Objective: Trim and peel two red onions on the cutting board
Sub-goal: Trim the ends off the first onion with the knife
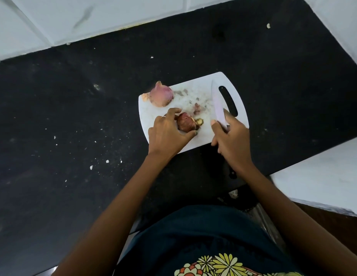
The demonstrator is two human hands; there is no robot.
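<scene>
A white cutting board (pixel 205 136) lies on the black counter. My left hand (pixel 169 134) grips a dark red onion (pixel 186 122) lying on its side, its root end pointing right. My right hand (pixel 232 138) holds a knife (pixel 218 104) with a pale blade; the blade points away over the board, to the right of that onion and apart from it. A second, paler red onion (pixel 161 95) sits in the board's far left corner, with a loose bit of skin (pixel 145 96) beside it.
Small onion scraps (pixel 197 108) lie mid-board. The black counter (pixel 74 116) carries scattered white crumbs. White tiled wall (pixel 93 16) runs behind it, and a white ledge (pixel 323 176) stands at the right. The board's handle slot (pixel 227 100) is at its right end.
</scene>
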